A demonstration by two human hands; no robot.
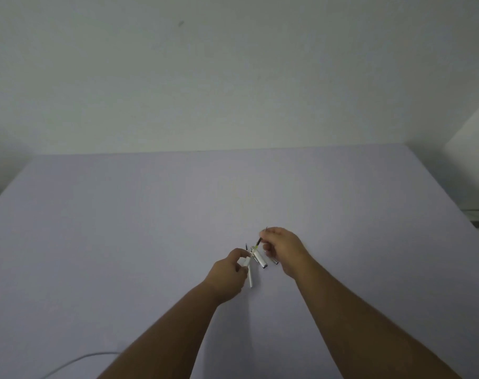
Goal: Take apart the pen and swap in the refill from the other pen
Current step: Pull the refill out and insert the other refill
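Note:
Both hands meet over the middle of the pale lilac table [150,228]. My left hand [228,272] grips a white pen barrel [250,277] that points down toward me. My right hand [284,248] pinches a thin dark refill [258,242] with a yellowish end, slanted toward a second white barrel piece [261,259] with a metal-ringed end. That piece lies between the two hands; which hand supports it I cannot tell. A small dark tip [246,246] sticks up beside my left fingers. Another small pen part [275,262] peeks out under my right hand.
A white cable [76,361] curves across the table's near left corner. A plain white wall rises behind the table's far edge. A white box-like shape [470,149] stands off the table at the right.

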